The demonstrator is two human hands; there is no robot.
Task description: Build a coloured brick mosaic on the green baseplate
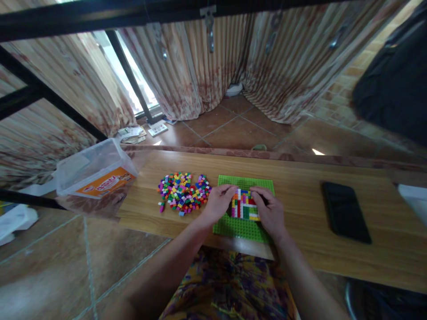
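Observation:
A flat panel of toy bricks (244,205) in red, white, green, yellow and other colours lies over a green studded baseplate (238,231). My left hand (218,202) is closed at the panel's left edge, thumb and fingertips by its upper left corner. On the opposite side, my right hand (269,209) grips the right edge with its thumb on top near the upper right corner. Whether the panel is pressed onto the studs or rests loosely, I cannot tell. Left of the baseplate is a pile of small loose bricks (182,193) in many colours.
The wooden table (300,195) bears a black phone (345,211) on the right. At the left end stands a clear plastic tub (96,171) with an orange label. A dark metal bar (173,15) crosses overhead, with curtains (187,71) behind.

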